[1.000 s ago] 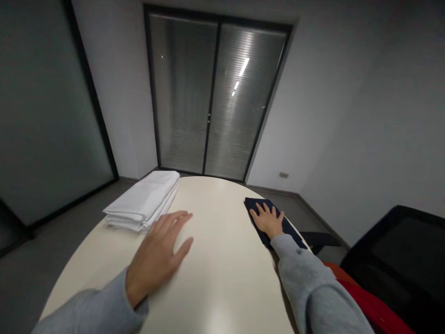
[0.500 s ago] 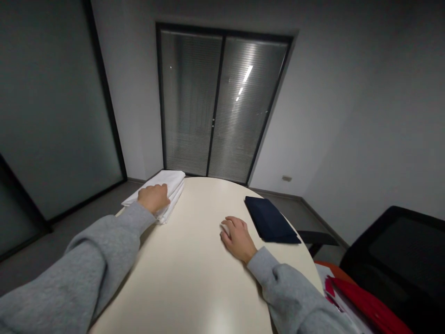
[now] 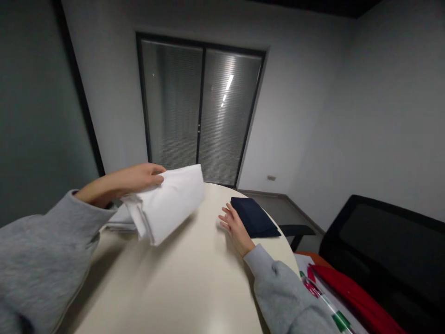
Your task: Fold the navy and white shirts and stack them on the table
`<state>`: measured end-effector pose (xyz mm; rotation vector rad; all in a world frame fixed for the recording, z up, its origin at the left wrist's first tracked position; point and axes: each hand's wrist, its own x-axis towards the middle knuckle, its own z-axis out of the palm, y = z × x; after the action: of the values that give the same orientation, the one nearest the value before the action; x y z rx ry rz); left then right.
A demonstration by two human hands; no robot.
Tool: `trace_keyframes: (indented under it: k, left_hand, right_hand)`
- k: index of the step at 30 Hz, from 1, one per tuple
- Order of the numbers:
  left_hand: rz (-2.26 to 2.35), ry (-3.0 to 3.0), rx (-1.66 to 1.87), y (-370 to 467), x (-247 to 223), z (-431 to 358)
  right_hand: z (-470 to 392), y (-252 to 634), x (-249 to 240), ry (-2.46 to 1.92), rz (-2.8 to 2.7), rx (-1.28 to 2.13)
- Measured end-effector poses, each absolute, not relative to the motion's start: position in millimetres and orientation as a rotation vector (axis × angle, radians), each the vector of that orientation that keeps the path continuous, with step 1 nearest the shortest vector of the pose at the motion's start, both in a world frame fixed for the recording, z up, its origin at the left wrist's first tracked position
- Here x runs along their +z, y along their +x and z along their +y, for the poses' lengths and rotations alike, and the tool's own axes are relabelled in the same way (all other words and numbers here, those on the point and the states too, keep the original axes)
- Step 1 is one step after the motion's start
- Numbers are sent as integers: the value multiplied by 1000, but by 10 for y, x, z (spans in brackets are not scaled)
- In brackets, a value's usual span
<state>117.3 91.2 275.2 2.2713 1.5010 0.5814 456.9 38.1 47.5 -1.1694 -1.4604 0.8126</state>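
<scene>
A folded white cloth (image 3: 177, 197) hangs tilted above the table, gripped along its upper edge by my left hand (image 3: 141, 178). Beneath and behind it, more folded white cloth (image 3: 121, 220) lies at the table's left edge, partly hidden by my forearm and the lifted piece. My right hand (image 3: 234, 225) is open, fingers spread and holding nothing, over the middle of the table. Just right of it, a folded dark navy cloth (image 3: 255, 217) rests flat near the right edge.
The cream table (image 3: 187, 283) has a rounded far edge. A black mesh chair (image 3: 378, 250) stands at the right, with red fabric (image 3: 347, 287) and white and green items on its orange seat. Glass panels with blinds (image 3: 174, 111) are set in the far wall.
My left hand has lifted a folded white cloth off the pile and moved it rightward. The right hand's fingers have spread, nearer the navy cloth. The view has shifted a little.
</scene>
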Motion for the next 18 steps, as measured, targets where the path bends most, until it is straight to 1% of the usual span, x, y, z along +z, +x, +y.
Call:
trace_keyframes:
  k: [3,6,7,9,10,12,13,15,18]
  left_hand:
    - [1086,2093,394,1479,2414,811]
    - [1043,2111,271,1737,1845,808]
    - [1067,2181,302,1789,1649,789]
    - [1053,2386,533,1829,1292,685]
    - [980,2489,622,1822,1137,599]
    - [756,2657,629,1780,880,383]
    - [668,2728,596,1758,780,272]
    - [643,2800,579,1733,656,90]
    - [787,2741,539,1749,720,4]
  right_hand:
    - [249,4632,527,-1078,-1183,1062]
    - [103,4723,416,-1183,-1100,1144]
    - [65,4757,348,-1231,-1091,1140]
    - [13,4819,205,-1309,-1061,1109]
    - [1,4843,142,-1336,-1045,1087]
    - [2,4873,57,-1362,-1023,1057]
    - [9,4880,38,-1364,-1018,1055]
    - [29,4886,42,-1362,-1011,1068]
    - [40,4895,105,-1344,-993,1094]
